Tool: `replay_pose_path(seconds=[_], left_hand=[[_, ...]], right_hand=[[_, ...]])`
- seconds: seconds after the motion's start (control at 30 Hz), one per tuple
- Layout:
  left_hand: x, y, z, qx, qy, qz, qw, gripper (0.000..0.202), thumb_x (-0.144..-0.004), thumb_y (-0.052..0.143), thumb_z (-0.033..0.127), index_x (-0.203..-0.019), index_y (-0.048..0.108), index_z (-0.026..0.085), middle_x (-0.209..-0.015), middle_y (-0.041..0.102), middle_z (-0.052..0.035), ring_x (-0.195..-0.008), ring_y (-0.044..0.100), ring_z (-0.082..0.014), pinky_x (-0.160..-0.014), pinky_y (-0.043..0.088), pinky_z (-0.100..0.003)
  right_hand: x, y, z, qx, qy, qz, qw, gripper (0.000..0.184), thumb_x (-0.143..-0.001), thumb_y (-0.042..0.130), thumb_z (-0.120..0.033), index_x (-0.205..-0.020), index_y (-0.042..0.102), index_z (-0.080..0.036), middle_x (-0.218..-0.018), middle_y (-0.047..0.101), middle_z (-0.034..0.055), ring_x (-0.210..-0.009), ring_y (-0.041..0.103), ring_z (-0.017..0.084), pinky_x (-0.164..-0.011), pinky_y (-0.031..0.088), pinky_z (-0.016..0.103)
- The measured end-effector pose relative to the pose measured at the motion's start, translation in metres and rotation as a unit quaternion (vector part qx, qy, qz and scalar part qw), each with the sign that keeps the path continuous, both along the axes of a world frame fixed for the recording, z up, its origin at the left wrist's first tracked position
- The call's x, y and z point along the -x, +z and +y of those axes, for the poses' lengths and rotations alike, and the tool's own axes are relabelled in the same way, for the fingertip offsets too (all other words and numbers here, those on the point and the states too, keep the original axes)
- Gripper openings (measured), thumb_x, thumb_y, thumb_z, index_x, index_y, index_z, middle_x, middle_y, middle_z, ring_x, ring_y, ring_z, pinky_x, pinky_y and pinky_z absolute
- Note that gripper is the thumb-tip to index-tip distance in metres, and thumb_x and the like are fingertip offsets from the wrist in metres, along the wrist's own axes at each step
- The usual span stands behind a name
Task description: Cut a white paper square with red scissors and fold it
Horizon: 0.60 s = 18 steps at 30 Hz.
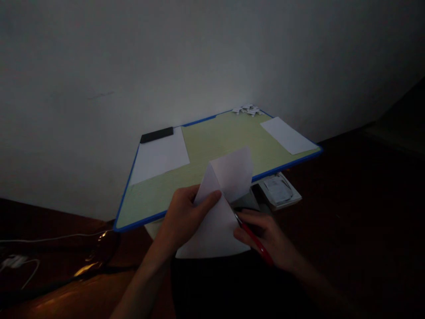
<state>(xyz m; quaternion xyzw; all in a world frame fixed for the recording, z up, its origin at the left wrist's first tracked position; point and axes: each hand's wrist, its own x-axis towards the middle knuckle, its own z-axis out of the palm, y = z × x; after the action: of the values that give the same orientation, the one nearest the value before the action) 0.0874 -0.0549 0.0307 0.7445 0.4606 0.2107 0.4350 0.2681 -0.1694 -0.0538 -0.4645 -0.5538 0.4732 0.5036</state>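
Observation:
My left hand [186, 215] pinches a folded white sheet of paper [221, 208], thumb on top, just in front of the near edge of a small green table with a blue rim [219, 141]. My right hand [268, 237] grips red-handled scissors [254, 239], whose blades meet the paper's right edge. The upper flap of the paper stands up over the table edge.
On the table lie a white sheet [161, 155] at the left with a black block [156, 134] behind it, another white sheet [287, 135] at the right, and small paper cut-outs [247, 109] at the far edge. A white device [279, 190] sits below right. Cables [20, 261] lie on the floor at left.

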Motion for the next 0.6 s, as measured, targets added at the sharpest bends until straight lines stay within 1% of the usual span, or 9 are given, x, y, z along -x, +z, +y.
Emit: replay_pose_path(seconds=[0.17, 0.4, 0.5, 0.6], left_hand=[[0.0012, 0.0002, -0.0006, 0.002, -0.001, -0.003, 1.0, 0.039, -0.09, 0.072, 0.052, -0.086, 0.082, 0.015, -0.084, 0.081, -0.007, -0.069, 0.065, -0.0194, -0.057, 0.047, -0.026], [0.0019, -0.0005, 0.001, 0.013, -0.003, -0.019, 1.0, 0.039, -0.09, 0.073, 0.053, -0.088, 0.082, 0.015, -0.085, 0.081, -0.0072, -0.07, 0.066, -0.0199, -0.057, 0.048, -0.025], [0.0013, -0.0004, 0.0003, 0.032, -0.002, -0.036, 0.999, 0.041, -0.089, 0.074, 0.055, -0.089, 0.082, 0.014, -0.086, 0.081, -0.0078, -0.07, 0.067, -0.0206, -0.057, 0.049, -0.026], [0.0005, 0.0003, -0.0005, 0.05, -0.006, -0.048, 0.998, 0.039, -0.089, 0.075, 0.052, -0.092, 0.082, 0.014, -0.087, 0.082, -0.0084, -0.07, 0.068, -0.0209, -0.058, 0.052, -0.027]], right_hand=[[0.0005, 0.0002, -0.0009, 0.003, -0.015, -0.008, 1.0, 0.029, -0.096, 0.077, -0.043, -0.119, 0.083, -0.026, -0.094, 0.068, 0.0021, -0.086, 0.063, 0.017, -0.073, 0.051, 0.029], [-0.0031, -0.0016, -0.0002, -0.004, -0.005, -0.025, 1.0, 0.032, -0.098, 0.075, -0.041, -0.127, 0.08, -0.027, -0.1, 0.071, 0.0029, -0.09, 0.065, 0.018, -0.08, 0.052, 0.031], [-0.0041, -0.0013, 0.001, -0.006, -0.006, -0.025, 1.0, 0.029, -0.099, 0.075, -0.04, -0.124, 0.08, -0.027, -0.099, 0.07, 0.0023, -0.087, 0.063, 0.017, -0.079, 0.052, 0.03], [-0.0051, -0.0014, 0.0016, -0.006, -0.004, -0.023, 1.0, 0.028, -0.098, 0.075, -0.041, -0.121, 0.082, -0.026, -0.096, 0.068, 0.002, -0.086, 0.063, 0.017, -0.076, 0.05, 0.03]])
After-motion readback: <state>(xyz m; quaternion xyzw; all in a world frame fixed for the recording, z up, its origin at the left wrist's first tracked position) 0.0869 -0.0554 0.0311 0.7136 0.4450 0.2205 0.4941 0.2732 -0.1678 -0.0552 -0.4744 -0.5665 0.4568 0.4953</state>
